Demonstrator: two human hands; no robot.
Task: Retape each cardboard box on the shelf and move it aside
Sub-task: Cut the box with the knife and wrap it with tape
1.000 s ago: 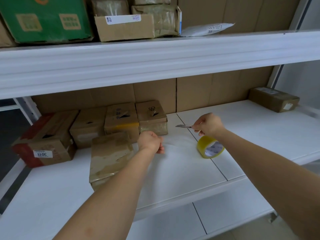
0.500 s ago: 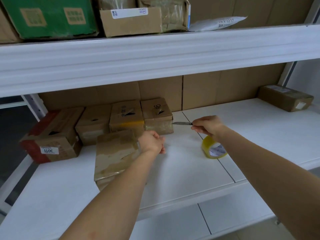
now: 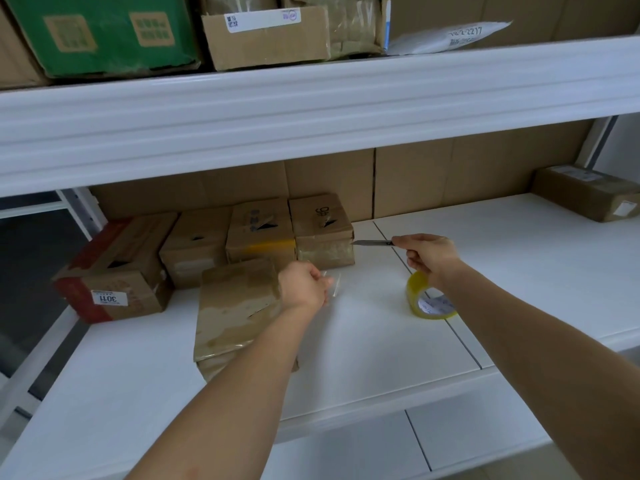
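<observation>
A white shelf (image 3: 363,344) runs across the view beneath a second white shelf board, with brown cardboard sheets lining the back wall; over it the right hand (image 3: 429,256) has its fingers curled round the handle of a small knife (image 3: 372,242), whose blade points left and reaches the right edge of the rightmost box (image 3: 323,233) in the back row, its tip at or just touching that box's side; below that wrist a roll of yellowish clear tape (image 3: 427,301) lies tilted on the shelf, partly hidden by the forearm; the left hand (image 3: 304,285) is curled into a loose fist and pinches a strip of clear tape (image 3: 334,285) between its fingertips, the strip hard to make out against the white board; just beside and partly under the left forearm sits a taped cardboard box (image 3: 235,306), forward of the others and heavily wrapped in clear tape; behind it four boxes stand in a row against the back wall, touching side by side, the leftmost box (image 3: 114,268) bearing red tape and a white label; well apart on the far right lies one more brown parcel (image 3: 588,192); on the upper shelf stand a green carton (image 3: 104,32), a brown box with a white label (image 3: 266,36) and a white mailer bag (image 3: 450,36).
</observation>
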